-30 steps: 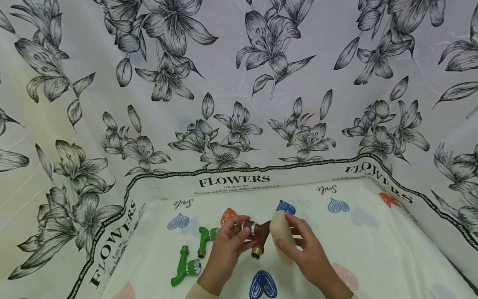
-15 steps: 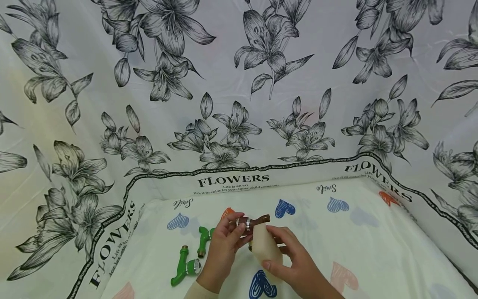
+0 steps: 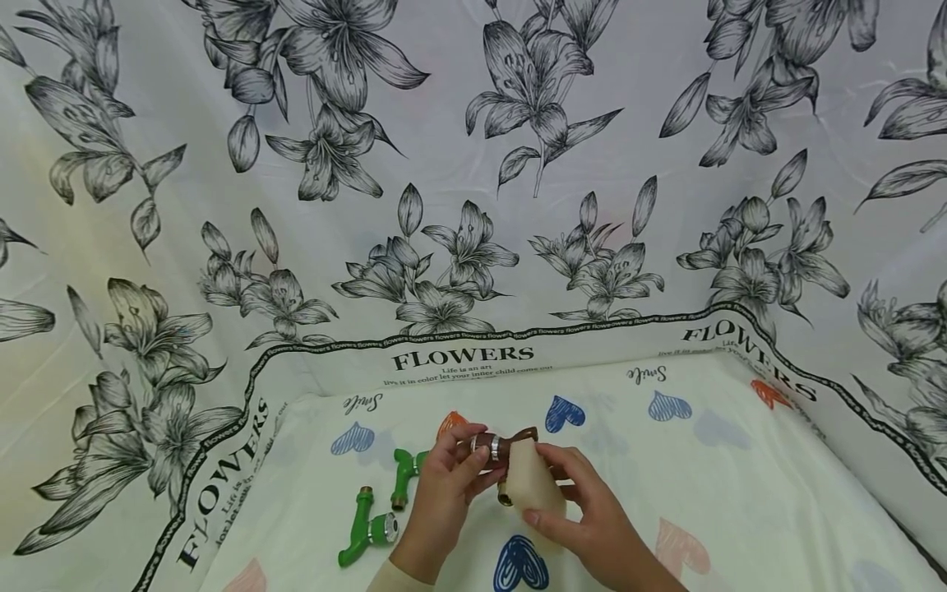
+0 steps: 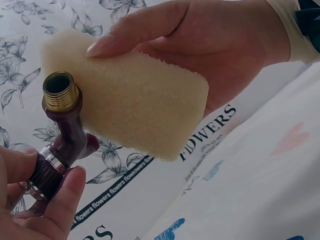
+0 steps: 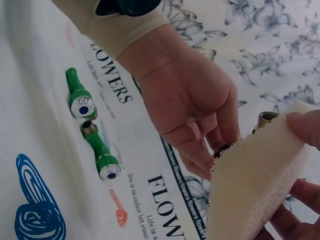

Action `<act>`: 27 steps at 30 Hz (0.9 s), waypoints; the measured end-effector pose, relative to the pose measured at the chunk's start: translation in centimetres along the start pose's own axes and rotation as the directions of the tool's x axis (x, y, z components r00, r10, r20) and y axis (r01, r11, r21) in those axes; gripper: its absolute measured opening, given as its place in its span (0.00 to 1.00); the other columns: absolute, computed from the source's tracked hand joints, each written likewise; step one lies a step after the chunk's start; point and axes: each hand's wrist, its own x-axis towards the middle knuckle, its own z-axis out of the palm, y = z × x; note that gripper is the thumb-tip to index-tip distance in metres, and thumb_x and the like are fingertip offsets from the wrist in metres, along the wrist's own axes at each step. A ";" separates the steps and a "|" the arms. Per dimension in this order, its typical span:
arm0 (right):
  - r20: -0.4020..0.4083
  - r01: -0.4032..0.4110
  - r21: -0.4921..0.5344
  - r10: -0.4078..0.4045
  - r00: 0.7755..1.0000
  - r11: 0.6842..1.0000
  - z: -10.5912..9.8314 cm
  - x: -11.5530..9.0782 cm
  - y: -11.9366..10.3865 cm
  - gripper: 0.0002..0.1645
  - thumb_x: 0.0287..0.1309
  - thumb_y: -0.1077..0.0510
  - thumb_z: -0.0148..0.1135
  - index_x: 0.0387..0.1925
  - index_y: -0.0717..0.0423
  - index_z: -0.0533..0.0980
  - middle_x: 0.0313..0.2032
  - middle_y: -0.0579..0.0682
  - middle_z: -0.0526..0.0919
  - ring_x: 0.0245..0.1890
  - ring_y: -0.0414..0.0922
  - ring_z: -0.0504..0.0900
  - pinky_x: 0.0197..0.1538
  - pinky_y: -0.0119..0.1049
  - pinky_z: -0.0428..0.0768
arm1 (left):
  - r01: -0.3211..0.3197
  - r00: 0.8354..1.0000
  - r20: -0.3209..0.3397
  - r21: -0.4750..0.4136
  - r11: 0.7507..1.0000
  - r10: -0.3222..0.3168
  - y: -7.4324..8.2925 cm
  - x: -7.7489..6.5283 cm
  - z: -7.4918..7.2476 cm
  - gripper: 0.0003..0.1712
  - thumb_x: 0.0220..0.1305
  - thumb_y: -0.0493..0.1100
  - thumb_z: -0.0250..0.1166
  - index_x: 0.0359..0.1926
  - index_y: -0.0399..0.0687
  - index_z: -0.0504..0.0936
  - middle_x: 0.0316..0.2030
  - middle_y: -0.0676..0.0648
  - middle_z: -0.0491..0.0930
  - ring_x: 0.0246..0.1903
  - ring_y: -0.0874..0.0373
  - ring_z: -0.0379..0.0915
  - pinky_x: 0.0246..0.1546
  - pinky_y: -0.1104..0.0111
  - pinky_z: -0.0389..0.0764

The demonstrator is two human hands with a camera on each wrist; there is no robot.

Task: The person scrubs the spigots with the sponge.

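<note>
My left hand grips a dark brown tap by its ribbed, silver-banded knob, above the cloth. In the left wrist view the tap's brass threaded end points up at the camera. A cream sponge is pinched between the thumb and fingers of my right hand. It lies against or just beside the tap's body; whether they touch I cannot tell. In the right wrist view the sponge hides most of the tap, and only the brass end shows past its edge.
Two green taps lie on the heart-printed cloth to the left of my hands, the nearer green tap and the farther green tap, partly behind my left hand. A flower-printed curtain rises at the back and sides.
The sponge has moved left with my right hand, from beside the tap's spout to in front of its body. Over the last half second it shifted slightly right. My left hand still holds the tap.
</note>
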 end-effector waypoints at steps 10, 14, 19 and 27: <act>-0.058 0.022 -0.036 -0.024 0.998 0.999 -0.3 0.1 0.3 0.42 0.64 0.54 0.80 0.76 0.44 0.73 0.60 0.47 0.78 0.58 0.53 0.77 0.57 0.40 0.83 | 0.016 1.000 0.018 -0.014 1.000 -0.016 0.1 -0.2 0.2 0.20 0.80 0.34 0.65 0.67 0.34 0.73 0.56 0.34 0.82 0.54 0.43 0.86 0.56 0.55 0.86; -0.097 0.009 -0.072 -0.016 0.995 0.997 -0.5 0.2 0.3 0.42 0.64 0.52 0.80 0.76 0.44 0.73 0.61 0.45 0.78 0.59 0.52 0.77 0.58 0.43 0.83 | 0.010 0.999 0.034 -0.030 1.000 -0.009 0.2 -0.4 0.5 0.22 0.80 0.34 0.65 0.68 0.31 0.71 0.56 0.34 0.82 0.53 0.44 0.86 0.56 0.56 0.87; -0.144 0.061 -0.141 -0.082 0.986 0.988 -0.7 0.3 0.8 0.42 0.63 0.54 0.81 0.75 0.43 0.74 0.61 0.41 0.78 0.59 0.47 0.78 0.58 0.46 0.82 | 0.008 0.999 0.043 -0.030 1.000 -0.007 0.4 -0.6 0.7 0.22 0.80 0.34 0.64 0.68 0.32 0.71 0.56 0.34 0.82 0.54 0.43 0.86 0.55 0.55 0.87; -0.244 0.056 -0.191 -0.102 0.964 0.980 -1.3 0.8 1.2 0.41 0.64 0.58 0.80 0.75 0.49 0.74 0.60 0.45 0.77 0.58 0.47 0.77 0.58 0.48 0.83 | 0.028 0.997 0.068 -0.001 1.000 -0.028 0.4 -1.0 0.7 0.21 0.79 0.34 0.66 0.67 0.32 0.73 0.53 0.35 0.82 0.52 0.46 0.86 0.54 0.56 0.88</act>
